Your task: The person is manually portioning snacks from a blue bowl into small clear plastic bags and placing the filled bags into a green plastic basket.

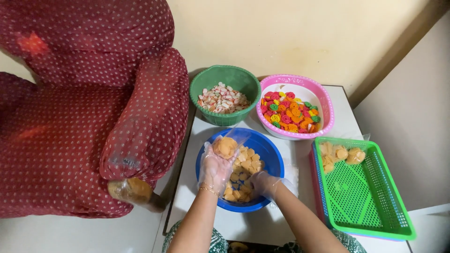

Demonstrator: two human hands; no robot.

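The left hand (pixel 214 169), in a clear glove, grasps a small plastic bag (pixel 227 146) partly filled with orange crackers above the blue bowl (pixel 272 151) on the desk (pixel 243 225). The right hand (pixel 263 183) is down among the crackers, clenched on a few it seems. The filling step looks in hand; next comes a careful drop into the bag's mouth.

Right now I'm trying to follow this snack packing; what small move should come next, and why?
Probably the right hand should scoop more orange crackers from the blue bowl into the clear bag, which the left hand holds over the bowl, already partly filled.
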